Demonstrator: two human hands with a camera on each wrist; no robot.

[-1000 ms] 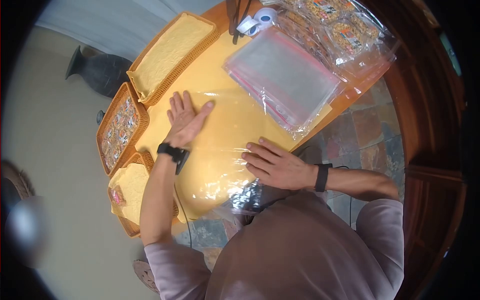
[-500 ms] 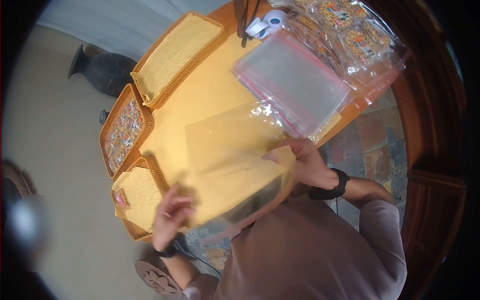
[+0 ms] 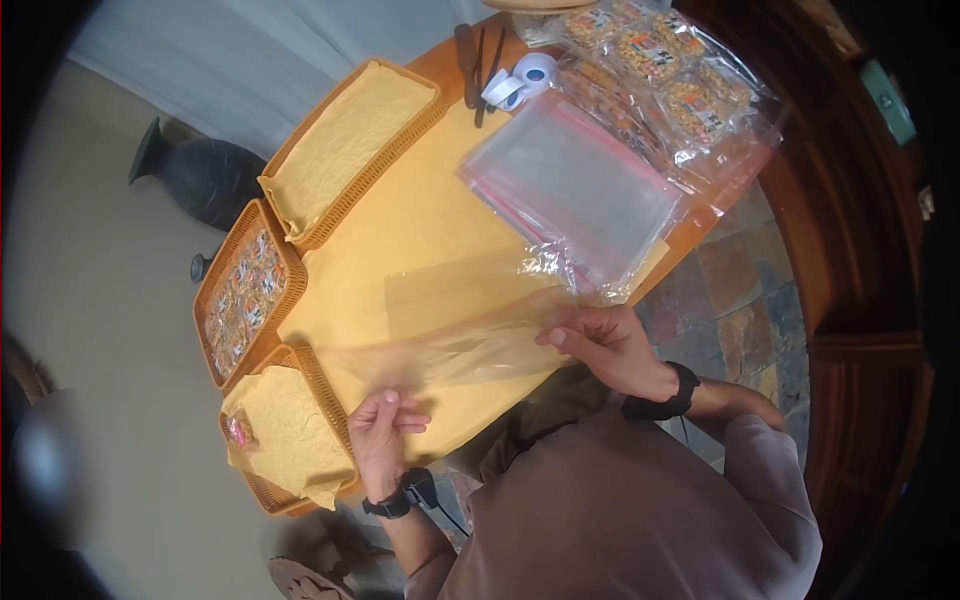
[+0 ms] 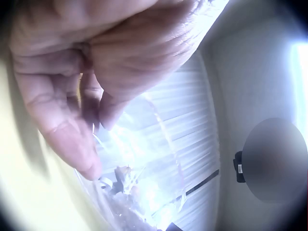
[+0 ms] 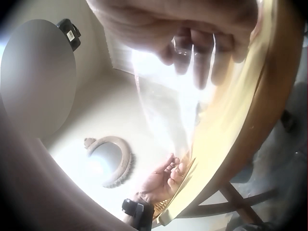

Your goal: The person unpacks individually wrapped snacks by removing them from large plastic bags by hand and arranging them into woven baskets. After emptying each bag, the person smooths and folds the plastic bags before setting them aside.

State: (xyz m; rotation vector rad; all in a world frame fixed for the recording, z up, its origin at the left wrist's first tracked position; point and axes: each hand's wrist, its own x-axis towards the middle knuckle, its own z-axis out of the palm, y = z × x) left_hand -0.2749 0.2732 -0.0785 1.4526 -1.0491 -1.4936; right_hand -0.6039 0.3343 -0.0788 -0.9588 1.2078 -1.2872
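A clear plastic bag [image 3: 470, 358] stretches between my two hands above the yellow table cover [image 3: 340, 300]. My left hand [image 3: 383, 432] is at its left end, thumb and fingertips pinching the edge. In the left wrist view, the film hangs by the thumb and fingertips [image 4: 89, 168]. My right hand [image 3: 612, 352] grips the other end between thumb and bent forefinger. Through the right wrist view, clear film [image 5: 163, 106] runs from the right fingers toward the left hand [image 5: 163, 180]. A pile of clear bags with pink edges [image 3: 575, 170] lies just beyond the right hand.
Wrapped snack packs [image 3: 690, 100] in clear plastic fill the far right. White tape rolls [image 3: 520, 82] and dark tools [image 3: 478, 70] lie at the back. Along the left stand a long cloth-lined basket [image 3: 425, 115], a basket of packets [image 3: 298, 285] and another cloth-lined basket [image 3: 325, 400].
From lying flat on the table cover, my hands came toward the near edge. The right took hold of the bag first; the left moved in to the bag's other end, and the film now spans both.
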